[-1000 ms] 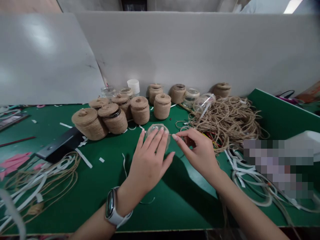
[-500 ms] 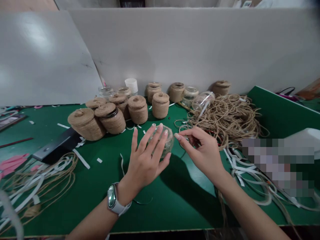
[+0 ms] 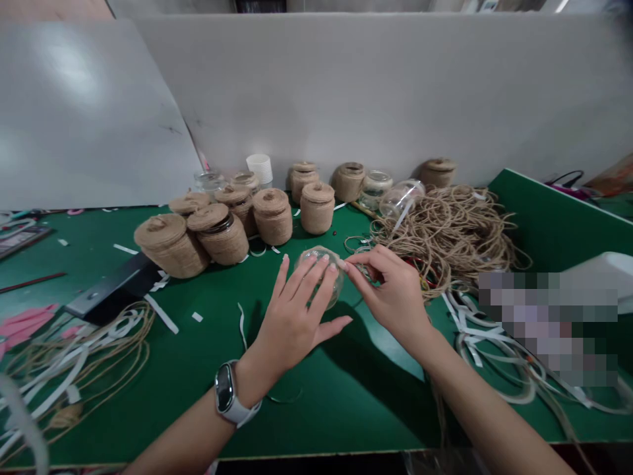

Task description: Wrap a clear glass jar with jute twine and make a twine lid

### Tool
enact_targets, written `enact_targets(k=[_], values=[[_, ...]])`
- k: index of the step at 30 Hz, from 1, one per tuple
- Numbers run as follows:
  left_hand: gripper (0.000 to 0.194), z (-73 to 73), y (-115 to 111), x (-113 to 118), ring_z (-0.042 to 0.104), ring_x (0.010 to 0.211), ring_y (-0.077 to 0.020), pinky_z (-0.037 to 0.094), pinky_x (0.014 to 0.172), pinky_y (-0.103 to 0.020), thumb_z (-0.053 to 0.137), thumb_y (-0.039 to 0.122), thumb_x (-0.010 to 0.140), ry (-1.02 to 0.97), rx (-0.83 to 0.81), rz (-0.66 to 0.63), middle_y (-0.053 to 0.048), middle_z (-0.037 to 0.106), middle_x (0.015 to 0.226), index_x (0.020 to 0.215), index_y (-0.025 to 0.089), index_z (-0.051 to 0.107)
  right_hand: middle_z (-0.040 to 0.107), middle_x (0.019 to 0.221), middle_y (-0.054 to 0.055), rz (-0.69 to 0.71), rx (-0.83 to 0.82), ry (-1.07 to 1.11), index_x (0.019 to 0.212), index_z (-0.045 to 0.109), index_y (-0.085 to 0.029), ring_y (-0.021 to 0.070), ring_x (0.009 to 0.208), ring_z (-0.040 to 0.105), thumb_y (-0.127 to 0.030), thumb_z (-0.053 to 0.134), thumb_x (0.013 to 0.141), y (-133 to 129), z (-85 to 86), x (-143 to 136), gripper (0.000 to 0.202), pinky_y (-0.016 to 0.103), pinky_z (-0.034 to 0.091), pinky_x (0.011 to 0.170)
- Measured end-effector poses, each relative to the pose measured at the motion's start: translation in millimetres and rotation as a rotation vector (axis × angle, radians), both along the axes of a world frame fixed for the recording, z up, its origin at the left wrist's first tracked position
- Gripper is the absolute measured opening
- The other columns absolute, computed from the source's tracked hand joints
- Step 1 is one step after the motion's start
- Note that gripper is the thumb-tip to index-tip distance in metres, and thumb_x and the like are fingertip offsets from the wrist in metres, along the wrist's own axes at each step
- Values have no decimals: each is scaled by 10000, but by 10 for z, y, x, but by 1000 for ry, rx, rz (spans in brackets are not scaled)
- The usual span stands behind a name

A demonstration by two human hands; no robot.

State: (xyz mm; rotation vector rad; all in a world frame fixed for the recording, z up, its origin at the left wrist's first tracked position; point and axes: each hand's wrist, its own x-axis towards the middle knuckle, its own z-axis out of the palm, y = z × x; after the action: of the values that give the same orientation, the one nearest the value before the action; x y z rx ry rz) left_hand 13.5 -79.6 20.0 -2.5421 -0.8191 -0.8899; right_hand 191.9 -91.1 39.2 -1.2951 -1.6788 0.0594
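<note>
A clear glass jar (image 3: 337,285) lies on the green table in front of me, partly hidden by my fingers. My left hand (image 3: 299,307) rests over it, fingers stretched out and apart, the thumb spread to the right off the glass. At the jar's right edge, my right hand (image 3: 390,284) is closed, thumb and forefinger pinched on jute twine. The pinched part is small and mostly covered by the fingertips. Lengths of twine (image 3: 442,412) hang below my right wrist.
Twine-wrapped lidded jars (image 3: 273,221) stand at the back left. A heap of jute twine (image 3: 459,231) lies at the right, beside a tipped glass jar (image 3: 401,198). White strips (image 3: 477,330) lie at the right. A black box (image 3: 116,290) and pink cloth (image 3: 30,326) are left.
My left thumb has lifted away from the jar to the right, and that hand has shifted slightly right. My right hand has moved a little left and up, closer to the jar.
</note>
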Motion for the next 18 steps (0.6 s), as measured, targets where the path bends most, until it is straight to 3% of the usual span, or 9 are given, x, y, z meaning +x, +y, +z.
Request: enact_targets(k=[4, 7, 10, 15, 18], values=[[553, 8, 43, -32, 458, 1343, -322, 262, 1152, -581, 567, 449, 909, -46, -68, -42, -189, 584, 1341, 1326, 100, 464, 538, 652, -4, -8, -3, -7, 818, 674, -194, 133, 574, 480, -328, 562, 929, -7, -11, 23, 207, 261, 374, 544], [342, 36, 90, -82, 450, 1355, -304, 247, 1146, -614, 558, 365, 928, -113, -115, -54, -154, 609, 1319, 1201, 164, 514, 518, 633, -13, -8, -24, -11, 821, 673, -195, 131, 563, 472, -334, 581, 922, -65, 3, 56, 196, 258, 371, 534], [201, 57, 107, -110, 506, 1309, -286, 260, 1146, -599, 578, 257, 917, -189, -24, -27, -144, 629, 1297, 1098, 179, 539, 492, 621, -22, -9, -21, -12, 831, 682, -198, 128, 558, 465, -317, 602, 912, -150, 32, 68, 165, 257, 371, 535], [434, 36, 58, -66, 582, 1213, -264, 339, 1128, -508, 613, 300, 893, -180, 0, 16, -130, 651, 1265, 1295, 177, 505, 501, 630, -22, -13, -41, 9, 838, 685, -210, 126, 556, 458, -305, 602, 910, -195, 41, 56, 145, 256, 377, 539], [421, 17, 43, -39, 570, 1229, -266, 331, 1131, -510, 614, 309, 892, -161, -32, 7, -107, 665, 1248, 1286, 185, 532, 525, 640, -17, -19, -57, 23, 830, 685, -206, 128, 566, 472, -312, 615, 900, -149, 21, 64, 145, 258, 391, 548]])
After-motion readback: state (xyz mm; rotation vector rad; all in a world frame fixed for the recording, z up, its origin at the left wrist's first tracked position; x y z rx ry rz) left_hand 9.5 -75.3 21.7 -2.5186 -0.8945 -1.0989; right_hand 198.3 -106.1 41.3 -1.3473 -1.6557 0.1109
